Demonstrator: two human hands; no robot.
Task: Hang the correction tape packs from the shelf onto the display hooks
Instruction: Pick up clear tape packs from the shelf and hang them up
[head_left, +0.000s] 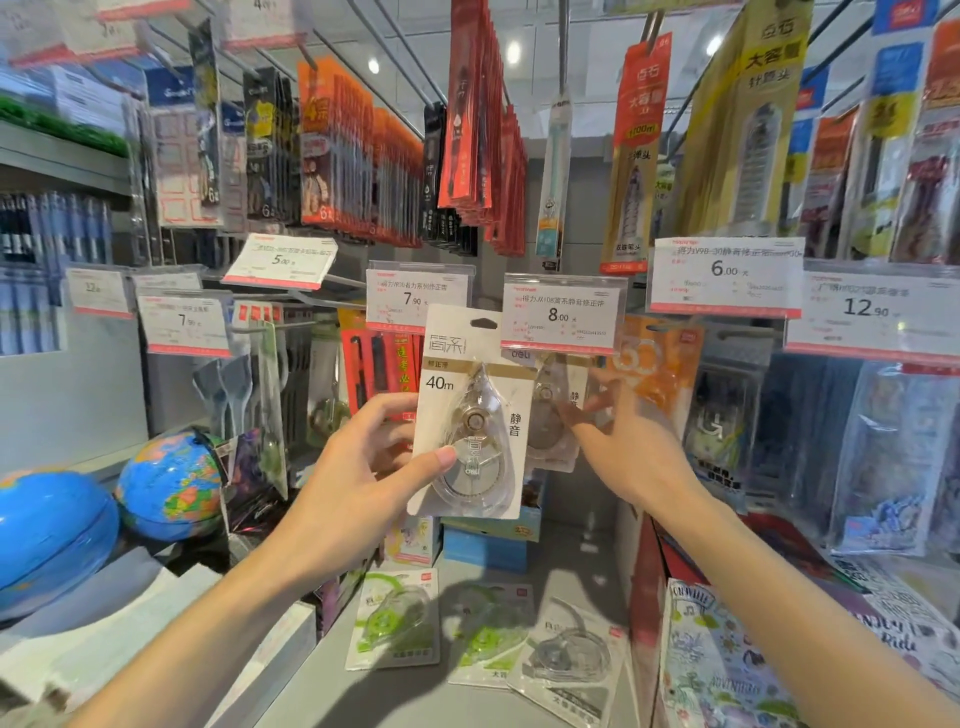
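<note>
The left hand (363, 467) pinches a light, stiff-carded pack (470, 415) by its lower edge below the 8.00 tag (561, 314), best steered there, while the right hand (623, 447), fingers loosely spread, touches a hung pack (553, 415).

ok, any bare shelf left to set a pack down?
Bare grey shelf shows in front of the green-printed correction tape pack, and behind the three packs lying there. The right side is crowded by the clear grey pack and illustrated notebooks.
</note>
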